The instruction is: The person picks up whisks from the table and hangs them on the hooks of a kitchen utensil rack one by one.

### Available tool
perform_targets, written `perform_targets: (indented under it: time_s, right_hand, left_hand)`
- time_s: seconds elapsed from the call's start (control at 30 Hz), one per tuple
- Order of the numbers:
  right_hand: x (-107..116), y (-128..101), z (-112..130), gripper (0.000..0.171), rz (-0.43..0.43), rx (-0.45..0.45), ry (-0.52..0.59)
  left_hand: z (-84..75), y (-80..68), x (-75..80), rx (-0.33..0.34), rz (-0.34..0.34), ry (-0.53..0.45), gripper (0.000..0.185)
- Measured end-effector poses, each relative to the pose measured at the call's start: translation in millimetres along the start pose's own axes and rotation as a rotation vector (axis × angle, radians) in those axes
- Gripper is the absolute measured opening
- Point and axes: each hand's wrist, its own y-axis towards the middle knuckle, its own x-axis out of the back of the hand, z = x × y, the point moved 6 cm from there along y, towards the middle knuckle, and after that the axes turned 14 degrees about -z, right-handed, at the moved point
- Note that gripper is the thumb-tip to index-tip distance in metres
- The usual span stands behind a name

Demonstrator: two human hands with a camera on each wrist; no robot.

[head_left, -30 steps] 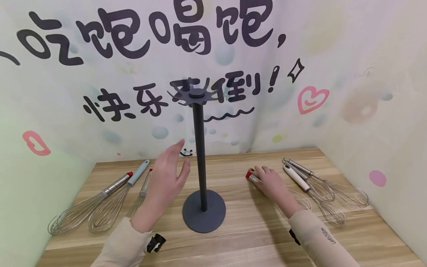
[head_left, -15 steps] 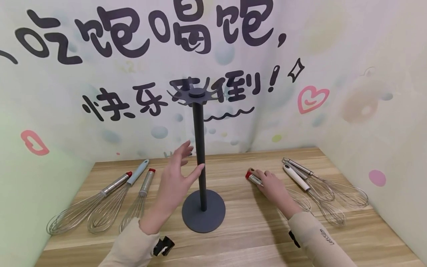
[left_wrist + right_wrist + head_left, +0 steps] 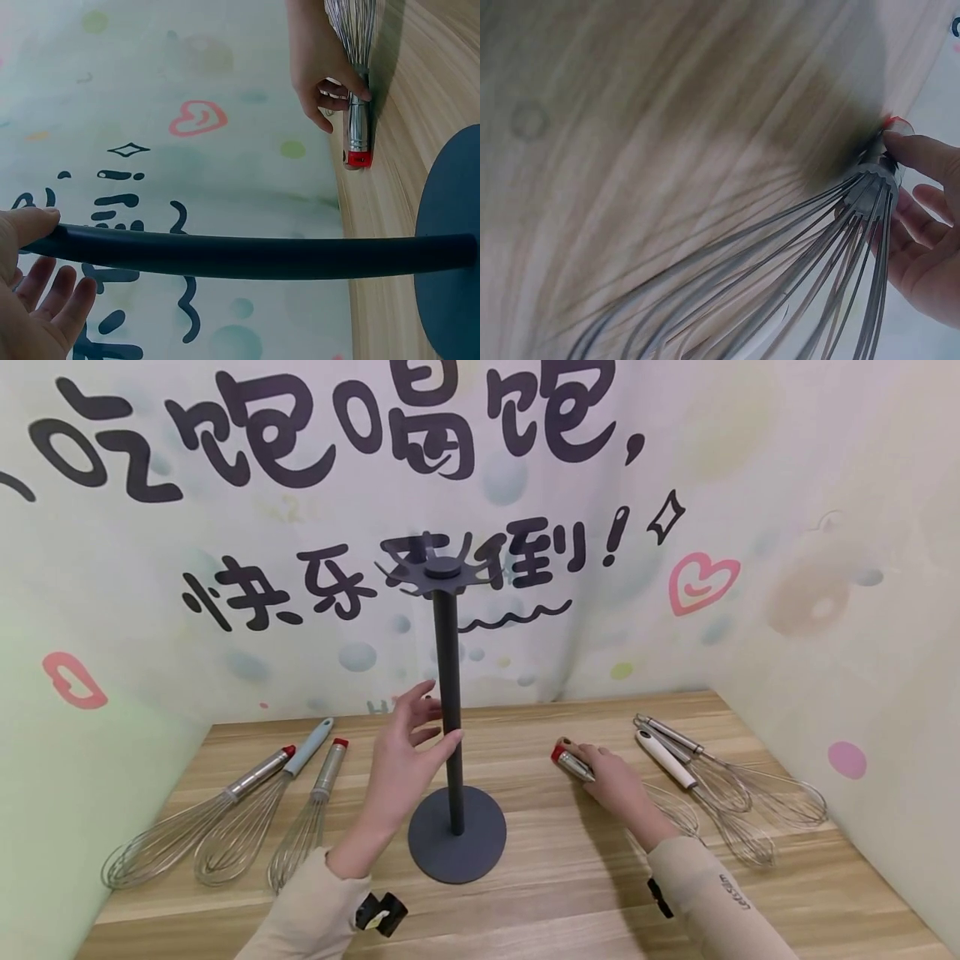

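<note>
A dark utensil stand [image 3: 448, 693] with a round base and a ring of hooks on top stands upright mid-table. My left hand [image 3: 405, 756] is at its pole, thumb on the near side and fingers curled around the far side. In the left wrist view, the thumb overlaps the pole [image 3: 255, 257] and the other fingertips sit just below it. My right hand [image 3: 618, 785] grips a red-ended steel whisk [image 3: 573, 762] by the handle, its wires [image 3: 780, 277] fanning toward the camera in the right wrist view. A brown handle end [image 3: 567, 742] shows right beside it.
On the left of the wooden table [image 3: 540, 910] lie a red-tipped whisk [image 3: 258, 774], a blue-handled whisk [image 3: 309, 747] and another steel whisk [image 3: 328, 770]. At right are a white-handled whisk [image 3: 667, 760] and steel-handled ones [image 3: 678, 735]. A printed cloth wall [image 3: 600, 643] closes the back.
My left hand has moved right, from beside the pole to around it, uncovering the third whisk on the left. My right hand has stayed at the red-ended whisk, whose handle has shifted slightly.
</note>
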Motion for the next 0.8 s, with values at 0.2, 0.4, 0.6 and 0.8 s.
perform_targets:
  time_s: [0.2,0.4,0.6,0.8]
  right_hand:
    - [-2.9,0.1,-2.4,0.063,0.006,-0.032,0.029]
    - [-4.1,0.4,-3.8,0.065,0.014,-0.066,0.023]
    - [-5.0,0.4,-3.2,0.074,0.053,-0.075,-0.003]
    - [-2.6,1.0,-7.3,0.044,0.026,-0.146,0.045]
  left_hand:
    - [6.2,-2.6,-3.8,0.061,-0.006,-0.047,0.064]
    - [8.2,-3.5,-4.5,0.05,-0.017,-0.064,0.06]
    - [10.2,-2.8,-4.5,0.04,-0.026,-0.056,0.056]
    - [10.2,-2.1,-6.1,0.036,-0.022,-0.063,0.054]
